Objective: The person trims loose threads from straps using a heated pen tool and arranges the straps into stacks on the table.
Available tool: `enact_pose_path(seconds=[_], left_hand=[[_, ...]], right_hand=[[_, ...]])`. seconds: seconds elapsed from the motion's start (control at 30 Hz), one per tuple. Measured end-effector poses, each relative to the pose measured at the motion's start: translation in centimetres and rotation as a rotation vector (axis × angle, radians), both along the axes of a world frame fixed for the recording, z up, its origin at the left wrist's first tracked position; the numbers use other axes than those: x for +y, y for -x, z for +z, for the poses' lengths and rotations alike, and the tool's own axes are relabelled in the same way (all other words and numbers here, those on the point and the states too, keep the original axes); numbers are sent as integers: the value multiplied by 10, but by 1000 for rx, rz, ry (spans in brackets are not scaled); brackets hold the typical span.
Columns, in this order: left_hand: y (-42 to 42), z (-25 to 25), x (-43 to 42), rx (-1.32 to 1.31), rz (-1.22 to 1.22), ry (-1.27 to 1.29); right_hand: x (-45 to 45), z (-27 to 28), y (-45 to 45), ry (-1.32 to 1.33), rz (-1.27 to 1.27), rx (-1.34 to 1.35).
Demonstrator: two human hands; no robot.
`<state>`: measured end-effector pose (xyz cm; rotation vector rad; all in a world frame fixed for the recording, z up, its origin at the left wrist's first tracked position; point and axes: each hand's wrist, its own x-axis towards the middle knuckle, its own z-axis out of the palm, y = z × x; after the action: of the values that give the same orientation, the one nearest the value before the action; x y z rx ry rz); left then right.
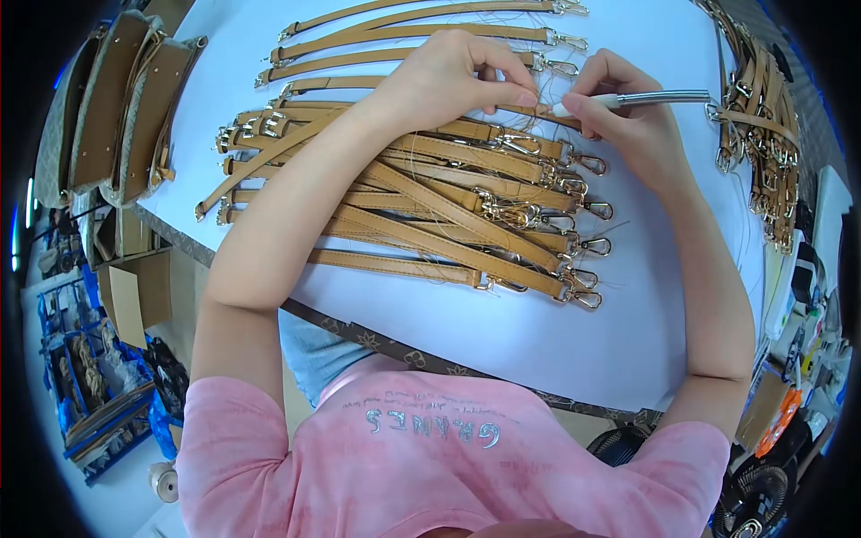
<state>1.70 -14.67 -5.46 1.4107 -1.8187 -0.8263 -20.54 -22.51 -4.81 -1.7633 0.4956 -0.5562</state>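
At the far part of the white table surface (430, 345), my left hand (451, 81) is closed in a pinch on a tan leather strap (520, 111); fine loose threads (544, 81) stick up beside its fingertips. My right hand (628, 121) grips a pen-like tool (659, 97) with a white front and a silver barrel, its tip close to the left fingertips and the strap. Beneath my left forearm lies a crossing pile of similar tan straps (430, 211) with gold snap hooks (587, 299). More straps (386, 38) lie roughly parallel beyond my left hand.
A bundle of straps with metal hardware (762, 134) hangs over the right table edge. Brown bag pieces (121, 108) stand at the left corner. On the lower left is a blue rack (99, 386); a black fan (758, 498) sits at the lower right.
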Motion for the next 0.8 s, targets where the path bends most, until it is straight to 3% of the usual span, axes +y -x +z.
enact_pose_path(seconds=[0.8], left_hand=[[1, 3, -1, 86, 32, -80]], right_hand=[[1, -1, 1, 102, -5, 17]])
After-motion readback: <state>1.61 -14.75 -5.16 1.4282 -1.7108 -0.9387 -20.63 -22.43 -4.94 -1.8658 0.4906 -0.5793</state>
